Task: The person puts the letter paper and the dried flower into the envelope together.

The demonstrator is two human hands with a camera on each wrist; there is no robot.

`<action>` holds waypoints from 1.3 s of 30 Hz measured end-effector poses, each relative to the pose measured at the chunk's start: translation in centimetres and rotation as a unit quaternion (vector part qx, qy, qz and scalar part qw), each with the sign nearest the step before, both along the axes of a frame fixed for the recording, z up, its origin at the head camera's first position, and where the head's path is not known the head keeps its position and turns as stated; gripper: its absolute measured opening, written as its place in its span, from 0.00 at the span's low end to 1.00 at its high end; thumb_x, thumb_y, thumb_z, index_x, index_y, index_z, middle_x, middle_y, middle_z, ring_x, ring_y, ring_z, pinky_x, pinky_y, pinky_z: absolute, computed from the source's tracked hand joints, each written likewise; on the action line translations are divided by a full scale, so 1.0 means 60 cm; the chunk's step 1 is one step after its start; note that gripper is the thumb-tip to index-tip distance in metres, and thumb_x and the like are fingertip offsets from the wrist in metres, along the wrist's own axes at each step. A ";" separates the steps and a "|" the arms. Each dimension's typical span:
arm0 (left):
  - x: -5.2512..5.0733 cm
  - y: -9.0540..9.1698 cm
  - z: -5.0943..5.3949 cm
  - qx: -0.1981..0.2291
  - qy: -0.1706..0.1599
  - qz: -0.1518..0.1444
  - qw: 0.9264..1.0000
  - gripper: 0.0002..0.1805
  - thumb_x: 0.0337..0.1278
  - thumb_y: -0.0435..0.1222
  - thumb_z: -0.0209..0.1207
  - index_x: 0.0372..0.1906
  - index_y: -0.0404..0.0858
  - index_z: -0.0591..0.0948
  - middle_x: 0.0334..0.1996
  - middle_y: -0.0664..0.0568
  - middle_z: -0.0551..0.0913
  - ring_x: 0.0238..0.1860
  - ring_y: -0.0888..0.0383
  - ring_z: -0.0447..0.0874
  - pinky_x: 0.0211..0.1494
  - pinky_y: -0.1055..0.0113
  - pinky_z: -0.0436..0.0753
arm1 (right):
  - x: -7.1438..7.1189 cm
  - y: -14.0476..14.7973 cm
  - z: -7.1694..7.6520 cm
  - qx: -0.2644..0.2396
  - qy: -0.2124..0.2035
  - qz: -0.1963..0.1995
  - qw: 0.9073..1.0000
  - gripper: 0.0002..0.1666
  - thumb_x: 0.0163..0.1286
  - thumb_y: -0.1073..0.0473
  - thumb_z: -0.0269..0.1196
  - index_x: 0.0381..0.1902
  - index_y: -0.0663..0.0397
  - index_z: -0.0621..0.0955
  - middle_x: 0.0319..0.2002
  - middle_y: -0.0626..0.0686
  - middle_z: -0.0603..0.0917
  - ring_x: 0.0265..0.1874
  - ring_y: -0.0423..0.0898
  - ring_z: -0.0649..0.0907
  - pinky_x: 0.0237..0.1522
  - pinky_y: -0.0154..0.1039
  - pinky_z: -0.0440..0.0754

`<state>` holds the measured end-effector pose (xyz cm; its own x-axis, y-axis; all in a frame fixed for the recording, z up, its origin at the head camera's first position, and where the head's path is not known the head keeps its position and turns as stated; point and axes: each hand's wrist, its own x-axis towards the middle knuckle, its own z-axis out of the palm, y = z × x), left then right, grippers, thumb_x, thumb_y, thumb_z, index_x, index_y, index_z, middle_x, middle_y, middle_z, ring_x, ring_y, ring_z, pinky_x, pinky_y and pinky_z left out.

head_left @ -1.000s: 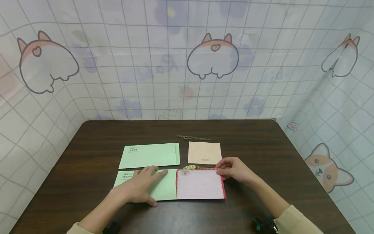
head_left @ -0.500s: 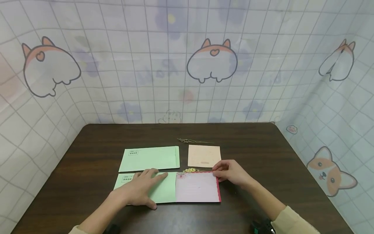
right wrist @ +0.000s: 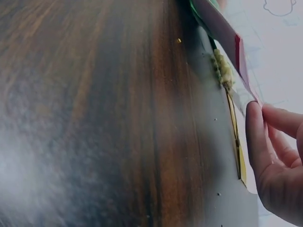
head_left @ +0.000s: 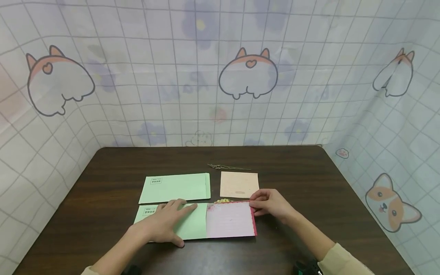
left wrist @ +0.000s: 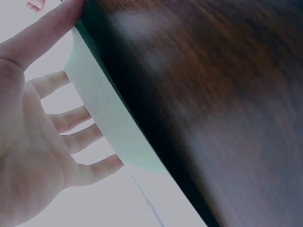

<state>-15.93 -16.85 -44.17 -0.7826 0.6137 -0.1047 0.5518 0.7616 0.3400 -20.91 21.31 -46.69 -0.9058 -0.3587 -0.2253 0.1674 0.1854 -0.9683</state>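
A pink card with a red edge lies partly inside the near green envelope, sticking out at its right end. My left hand rests spread on that envelope, fingers extended, thumb at its near edge. The right hand pinches the card's far right corner between thumb and fingers; the right wrist view shows this hand with the corner between its fingertips. Just beyond the card's far edge are small yellow flowers, whose stem shows in the right wrist view.
A second green envelope lies behind the first. To its right is a beige card, with a dried sprig behind it. A dark object sits by the right sleeve at the near edge. Patterned cloth surrounds the table.
The pink card has slid left, deeper into the envelope, with my right hand moving left along with it. My left hand has kept its place on the envelope. The head view has tilted slightly.
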 end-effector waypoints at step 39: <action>0.000 0.001 -0.003 -0.003 0.007 -0.012 1.000 0.58 0.38 0.50 0.81 0.77 0.42 0.67 0.66 0.39 0.68 0.66 0.40 0.67 0.60 0.35 0.67 | 0.009 -0.045 0.004 0.004 0.005 0.066 0.998 0.16 0.72 0.65 0.67 0.52 0.72 0.80 0.41 0.60 0.85 0.38 0.55 0.88 0.45 0.51 0.87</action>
<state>-15.93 -16.79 -44.34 -0.7692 0.6315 -0.0978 0.5742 0.7502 0.3278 -20.35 18.61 -46.48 -0.8528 -0.4735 -0.2205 0.1321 0.2129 -0.9681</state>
